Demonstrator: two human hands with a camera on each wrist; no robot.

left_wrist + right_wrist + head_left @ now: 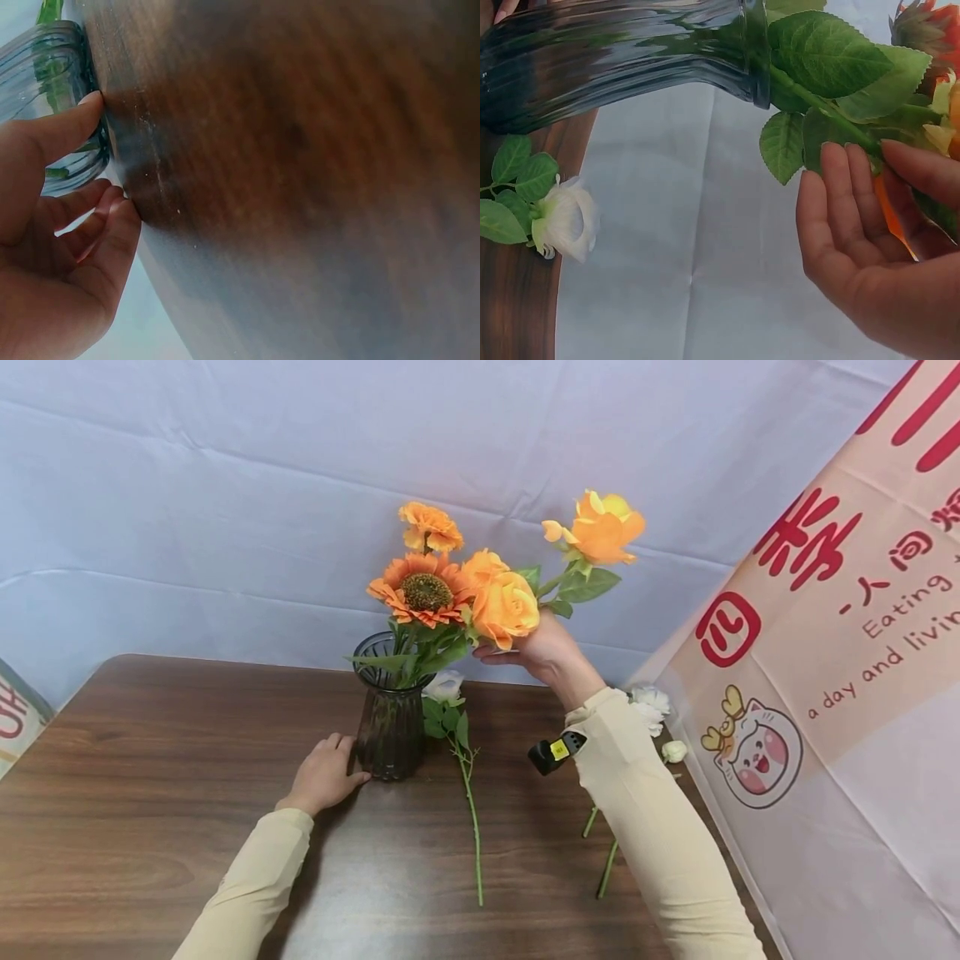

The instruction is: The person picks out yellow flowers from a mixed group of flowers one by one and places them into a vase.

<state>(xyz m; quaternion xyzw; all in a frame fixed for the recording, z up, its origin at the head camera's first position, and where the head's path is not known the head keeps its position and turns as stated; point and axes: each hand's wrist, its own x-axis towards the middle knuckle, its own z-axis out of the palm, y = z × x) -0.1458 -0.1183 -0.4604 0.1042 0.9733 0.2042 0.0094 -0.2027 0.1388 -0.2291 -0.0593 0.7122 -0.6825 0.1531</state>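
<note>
A dark ribbed glass vase (392, 735) stands upright on the table, with green stems inside. My left hand (322, 777) holds its base from the left; in the left wrist view the thumb and curled fingers lie about the glass foot. Beyond the vase's mouth, my right hand (877, 247) pinches a leafy green stem (829, 112) between thumb and fingertips. Orange roses (506, 610) hide part of that hand in the head view. An orange sunflower (426, 592) and an orange carnation-like bloom (431, 529) rise above the vase. A yellow-orange rose (603, 529) leans out to the right.
On the brown wooden table (172, 760), a white flower (444, 685) with a long stem lies right of the vase. Further white flowers (649, 708) lie under the right forearm. A pale cloth (262, 510) hangs behind, and a printed banner (810, 635) borders the right.
</note>
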